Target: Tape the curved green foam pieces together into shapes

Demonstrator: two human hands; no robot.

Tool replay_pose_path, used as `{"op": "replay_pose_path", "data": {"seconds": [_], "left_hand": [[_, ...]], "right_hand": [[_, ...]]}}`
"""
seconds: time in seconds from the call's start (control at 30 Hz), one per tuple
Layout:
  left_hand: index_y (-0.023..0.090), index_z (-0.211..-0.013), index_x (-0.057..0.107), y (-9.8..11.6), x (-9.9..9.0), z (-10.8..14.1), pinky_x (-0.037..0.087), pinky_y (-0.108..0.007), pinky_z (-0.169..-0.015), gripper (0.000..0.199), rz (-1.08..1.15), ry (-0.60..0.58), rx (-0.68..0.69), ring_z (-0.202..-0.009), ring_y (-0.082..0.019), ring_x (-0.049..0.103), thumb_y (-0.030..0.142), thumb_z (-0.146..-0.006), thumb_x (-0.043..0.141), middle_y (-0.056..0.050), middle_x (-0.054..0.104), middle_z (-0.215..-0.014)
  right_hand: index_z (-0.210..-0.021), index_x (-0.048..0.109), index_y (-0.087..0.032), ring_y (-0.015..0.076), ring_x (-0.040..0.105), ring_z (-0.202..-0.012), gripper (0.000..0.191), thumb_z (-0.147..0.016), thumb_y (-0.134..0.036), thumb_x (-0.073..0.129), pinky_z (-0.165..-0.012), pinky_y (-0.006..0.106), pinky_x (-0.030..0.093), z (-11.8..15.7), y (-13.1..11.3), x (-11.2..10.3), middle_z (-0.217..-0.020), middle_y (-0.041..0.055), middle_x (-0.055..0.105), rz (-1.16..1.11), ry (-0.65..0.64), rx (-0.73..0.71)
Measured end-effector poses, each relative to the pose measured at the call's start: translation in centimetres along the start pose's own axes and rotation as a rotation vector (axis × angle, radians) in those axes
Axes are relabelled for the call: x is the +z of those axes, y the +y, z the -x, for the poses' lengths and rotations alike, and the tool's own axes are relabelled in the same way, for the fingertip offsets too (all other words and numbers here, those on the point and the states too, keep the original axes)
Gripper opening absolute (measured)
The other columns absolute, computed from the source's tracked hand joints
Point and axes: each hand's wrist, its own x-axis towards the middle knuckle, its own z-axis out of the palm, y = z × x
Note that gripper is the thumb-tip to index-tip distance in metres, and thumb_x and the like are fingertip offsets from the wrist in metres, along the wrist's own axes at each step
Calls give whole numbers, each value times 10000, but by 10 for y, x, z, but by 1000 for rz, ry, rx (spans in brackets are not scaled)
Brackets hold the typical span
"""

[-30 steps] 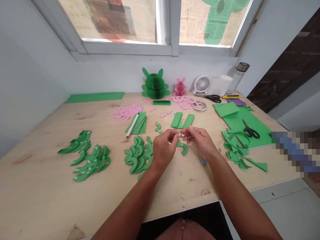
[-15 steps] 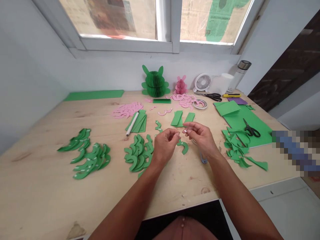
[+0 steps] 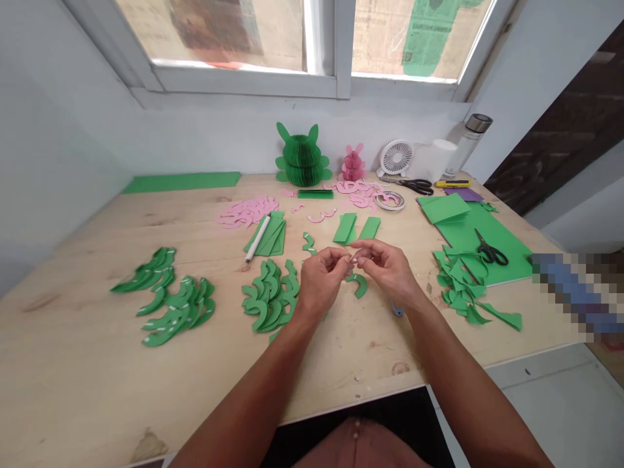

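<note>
My left hand (image 3: 323,278) and my right hand (image 3: 385,268) meet above the middle of the table, thumbs and fingers pinched with the tips touching or nearly so. A tiny whitish strip (image 3: 355,259) shows at the right fingertips; it looks like a bit of tape. Whatever the left fingers pinch is hidden. Just below the hands lies a curved green paper piece (image 3: 360,286). Left of my left hand is a pile of wavy green paper cutouts (image 3: 270,296). A grey-blue object (image 3: 398,309), partly covered, sits under my right wrist.
More green cutouts with white strips (image 3: 180,312) lie left. Green rectangles carry a white pen (image 3: 257,239). Pink cutouts (image 3: 248,211), a tape roll (image 3: 389,200), a green paper figure (image 3: 301,159) and a small fan (image 3: 396,157) stand behind. Scissors (image 3: 490,248) and green scraps (image 3: 461,286) are right.
My right hand has moved left, bringing its fingertips from slightly apart to my left fingertips. The whitish strip moved with it. The view has shifted slightly.
</note>
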Motion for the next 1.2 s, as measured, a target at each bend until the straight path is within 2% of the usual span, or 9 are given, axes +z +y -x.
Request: {"op": "replay_pose_path", "data": {"seconds": [0.43,0.7,1.03,1.2], "left_hand": [[153,-752,641,-3,-2,2,470,-220,-562,149,-112,-35,83,-568,-111,579,285,-738,573,1,645,-637],[161,-763,650,-2,-2,3,474,-232,-576,169,-224,-17,134,-586,-121,596,306,-744,565,-7,673,-685],[181,-780,652,-1,-2,4,483,-226,-594,138,-335,-19,197,-612,-124,623,275,-759,554,-4,693,-706],[181,-786,651,-2,-2,4,484,-222,-590,131,-357,-19,232,-605,-120,628,258,-769,547,-1,699,-715]], "right_hand": [[-979,649,-191,139,589,-641,248,-739,-211,593,-602,263,433,2,0,1,-710,9,661,156,53,-70],[-1002,633,-169,130,592,-642,267,-748,-195,555,-602,244,449,1,4,0,-726,17,672,286,68,-99],[-970,636,-158,130,579,-618,245,-755,-219,537,-552,230,441,1,4,1,-691,18,651,247,82,-32],[-973,633,-149,146,602,-678,251,-753,-224,537,-611,254,470,0,4,0,-730,31,652,163,83,4]]}}
